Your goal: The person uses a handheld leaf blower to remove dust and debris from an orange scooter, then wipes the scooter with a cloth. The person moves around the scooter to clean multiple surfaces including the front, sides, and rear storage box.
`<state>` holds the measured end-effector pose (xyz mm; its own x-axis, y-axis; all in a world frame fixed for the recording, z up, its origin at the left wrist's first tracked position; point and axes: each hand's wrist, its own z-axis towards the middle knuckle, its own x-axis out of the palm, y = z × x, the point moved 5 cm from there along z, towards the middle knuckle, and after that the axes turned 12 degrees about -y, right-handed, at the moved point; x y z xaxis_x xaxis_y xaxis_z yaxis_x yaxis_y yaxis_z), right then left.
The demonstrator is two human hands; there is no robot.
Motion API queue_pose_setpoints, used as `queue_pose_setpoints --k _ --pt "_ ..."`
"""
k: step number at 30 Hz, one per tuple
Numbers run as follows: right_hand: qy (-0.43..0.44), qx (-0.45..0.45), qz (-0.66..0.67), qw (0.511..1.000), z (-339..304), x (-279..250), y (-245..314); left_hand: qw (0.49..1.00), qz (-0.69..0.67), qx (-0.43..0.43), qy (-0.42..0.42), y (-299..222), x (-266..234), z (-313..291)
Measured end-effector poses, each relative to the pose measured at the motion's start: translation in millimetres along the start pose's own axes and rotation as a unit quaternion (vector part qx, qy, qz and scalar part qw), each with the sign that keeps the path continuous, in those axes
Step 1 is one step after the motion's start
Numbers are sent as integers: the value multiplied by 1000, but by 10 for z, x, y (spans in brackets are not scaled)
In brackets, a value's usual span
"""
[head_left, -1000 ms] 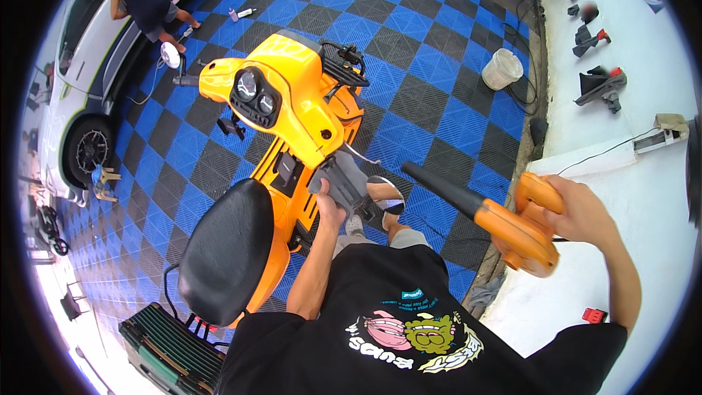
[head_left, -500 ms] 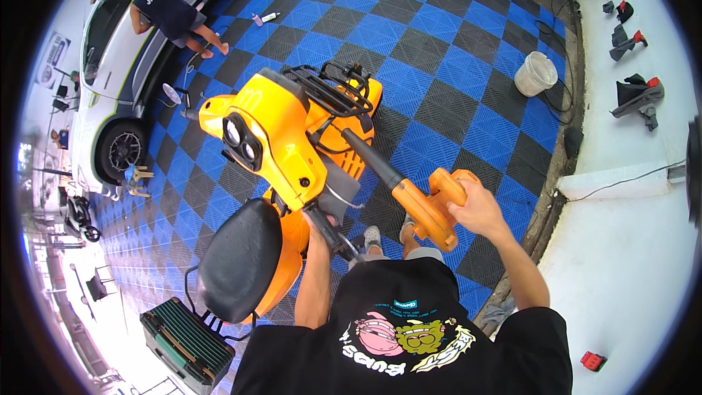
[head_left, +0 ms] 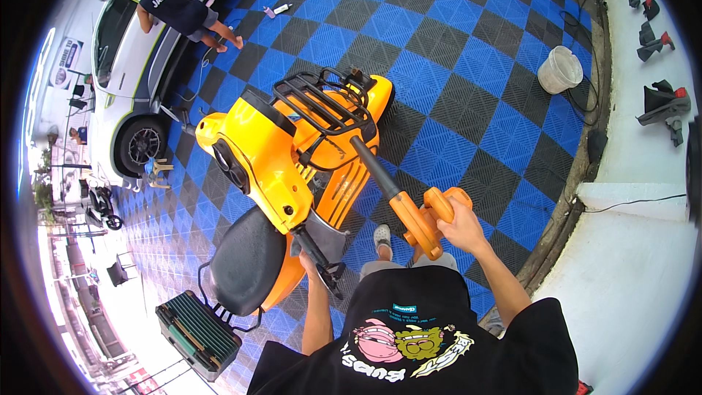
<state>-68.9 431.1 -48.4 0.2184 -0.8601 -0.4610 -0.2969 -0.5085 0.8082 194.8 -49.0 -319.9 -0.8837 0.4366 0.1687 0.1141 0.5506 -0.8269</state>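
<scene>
Orange blower (head_left: 418, 225) angled at a yellow scooter's (head_left: 256, 150) front rack (head_left: 322, 111).
The right hand (head_left: 462, 228) wraps the blower's handle, apparently so its body stays near the waist while the black nozzle (head_left: 376, 172) reaches outward; the blower sits right of the scooter, its long axis slanting away from the person and leftward, tip by the rack's near edge, though contact is hard to judge. The left hand (head_left: 307, 263) is at the black handlebar grip (head_left: 312, 249), perhaps to steady the scooter; with its fingers mostly hidden, I cannot tell how closed it is.
</scene>
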Motion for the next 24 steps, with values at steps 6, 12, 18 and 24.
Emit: queue_pose_setpoints --k 6,12,18,24 --pt "-13 4 -12 1000 168 -65 -154 998 20 -53 -16 369 -419 -299" --pt "0 32 -8 999 361 -58 -236 994 68 -3 -80 297 -317 -764" --pt "15 36 -15 999 402 56 -307 989 113 -18 -91 300 -559 -927" --pt "-20 33 7 999 290 -8 -259 987 130 -24 -89 343 -628 -889"
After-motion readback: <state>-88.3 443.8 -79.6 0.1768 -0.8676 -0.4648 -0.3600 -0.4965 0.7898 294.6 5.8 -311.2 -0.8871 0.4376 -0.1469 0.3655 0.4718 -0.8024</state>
